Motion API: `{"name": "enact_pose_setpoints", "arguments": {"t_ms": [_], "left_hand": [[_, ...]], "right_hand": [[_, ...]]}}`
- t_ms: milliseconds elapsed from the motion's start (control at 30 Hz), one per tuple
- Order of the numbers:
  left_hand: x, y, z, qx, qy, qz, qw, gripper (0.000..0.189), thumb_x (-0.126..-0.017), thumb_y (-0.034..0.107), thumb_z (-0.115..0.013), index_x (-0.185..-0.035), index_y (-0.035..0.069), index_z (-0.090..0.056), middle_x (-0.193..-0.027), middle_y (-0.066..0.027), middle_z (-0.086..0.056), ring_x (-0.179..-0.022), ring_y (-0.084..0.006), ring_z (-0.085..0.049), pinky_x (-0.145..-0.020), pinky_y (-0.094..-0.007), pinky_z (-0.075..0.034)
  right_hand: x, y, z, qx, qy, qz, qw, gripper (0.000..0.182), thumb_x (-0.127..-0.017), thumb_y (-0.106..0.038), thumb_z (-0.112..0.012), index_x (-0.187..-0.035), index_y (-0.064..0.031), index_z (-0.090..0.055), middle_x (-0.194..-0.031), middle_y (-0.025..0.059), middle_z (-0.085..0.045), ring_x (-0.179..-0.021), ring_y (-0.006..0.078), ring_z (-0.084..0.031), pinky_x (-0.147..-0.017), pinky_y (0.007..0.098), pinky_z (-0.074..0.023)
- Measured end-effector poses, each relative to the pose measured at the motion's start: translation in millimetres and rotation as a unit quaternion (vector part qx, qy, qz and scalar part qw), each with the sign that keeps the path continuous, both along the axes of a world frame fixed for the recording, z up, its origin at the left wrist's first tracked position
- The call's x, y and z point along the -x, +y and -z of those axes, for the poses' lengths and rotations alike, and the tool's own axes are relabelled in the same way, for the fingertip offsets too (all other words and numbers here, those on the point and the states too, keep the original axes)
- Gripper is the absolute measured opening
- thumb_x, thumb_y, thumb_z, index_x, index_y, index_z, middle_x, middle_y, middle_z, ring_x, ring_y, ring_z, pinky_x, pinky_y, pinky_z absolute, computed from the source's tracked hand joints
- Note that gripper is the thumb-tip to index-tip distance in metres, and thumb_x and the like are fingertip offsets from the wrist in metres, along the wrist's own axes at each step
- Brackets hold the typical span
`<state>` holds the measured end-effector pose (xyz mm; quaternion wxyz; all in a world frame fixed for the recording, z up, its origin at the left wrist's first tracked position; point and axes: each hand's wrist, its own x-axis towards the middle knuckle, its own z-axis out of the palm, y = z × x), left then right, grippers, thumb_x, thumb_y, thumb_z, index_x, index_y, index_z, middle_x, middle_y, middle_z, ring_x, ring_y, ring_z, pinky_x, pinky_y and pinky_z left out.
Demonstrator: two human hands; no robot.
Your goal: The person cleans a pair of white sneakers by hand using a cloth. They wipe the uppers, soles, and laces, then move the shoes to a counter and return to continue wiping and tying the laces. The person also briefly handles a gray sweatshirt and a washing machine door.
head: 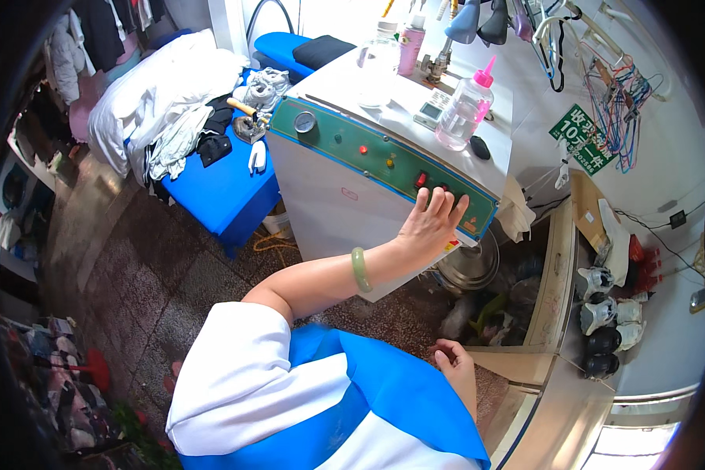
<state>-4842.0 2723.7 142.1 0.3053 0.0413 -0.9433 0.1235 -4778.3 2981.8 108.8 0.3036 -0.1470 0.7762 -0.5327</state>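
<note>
My left hand [432, 226], below a green bangle, reaches to the right part of a green control panel [341, 132] on a white metal cabinet [335, 194]. Its fingertips rest at the rocker switches; a red rocker switch [421, 179] shows just left of them. The panel also bears a round pressure gauge [305, 122], a red button and a yellow one. My right hand [457, 367] hangs low beside my blue apron [405, 399], fingers loosely curled, with no object seen in it. On the cabinet top stand a pink-capped squeeze bottle [464, 111] and a remote control [432, 108].
A blue-covered ironing table [211, 197] with white cloth and an iron [248, 129] adjoins the cabinet at left. Wire hangers [617, 117] hang at upper right. Metal lids [470, 264] lie below the cabinet's right side; shoes [598, 317] stand on a counter at right.
</note>
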Motion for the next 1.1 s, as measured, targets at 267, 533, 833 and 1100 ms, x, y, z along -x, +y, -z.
{"name": "enact_pose_setpoints", "arguments": {"t_ms": [267, 533, 833, 1100], "left_hand": [[-45, 9, 18, -0.115, 0.146, 0.145, 0.972, 0.072, -0.064, 0.017, -0.074, -0.129, 0.011, -0.046, -0.111, -0.0096, -0.046, -0.105, -0.0266, -0.042, -0.088, -0.0416, -0.034], [-50, 125, 92, -0.324, -0.096, 0.313, 0.887, 0.036, -0.08, 0.008, -0.06, -0.115, 0.004, -0.053, -0.107, -0.0173, -0.048, -0.099, -0.0369, -0.045, -0.083, -0.0467, -0.039], [57, 247, 119, -0.347, -0.143, 0.426, 0.823, 0.03, -0.083, 0.01, -0.061, -0.112, 0.004, -0.055, -0.108, -0.0132, -0.047, -0.1, -0.0341, -0.045, -0.082, -0.0448, -0.041], [208, 355, 76, -0.476, -0.027, 0.405, 0.78, 0.03, -0.083, 0.012, -0.062, -0.111, 0.002, -0.056, -0.109, -0.0154, -0.054, -0.103, -0.0321, -0.051, -0.088, -0.0377, -0.042]], "right_hand": [[-12, -6, 13, -0.011, 0.089, -0.07, 0.994, 0.031, -0.083, -0.019, -0.062, -0.107, -0.0007, -0.06, -0.096, 0.0156, -0.065, -0.086, 0.0224, -0.063, -0.077, 0.0315, -0.0495], [13, 70, 31, 0.06, 0.045, 0.182, 0.981, 0.015, -0.087, -0.011, -0.059, -0.098, -0.0019, -0.061, -0.085, 0.0069, -0.065, -0.077, 0.0121, -0.061, -0.068, 0.0263, -0.0483], [57, 272, 66, -0.062, 0.211, 0.471, 0.854, 0.014, -0.085, -0.01, -0.06, -0.095, -0.0007, -0.061, -0.074, 0.0056, -0.061, -0.061, 0.0106, -0.056, -0.056, 0.0247, -0.0458], [73, 394, 73, -0.08, 0.156, 0.552, 0.815, 0.012, -0.085, -0.007, -0.058, -0.093, 0.0014, -0.06, -0.071, 0.0052, -0.059, -0.057, 0.0094, -0.054, -0.053, 0.0239, -0.0452]]}}
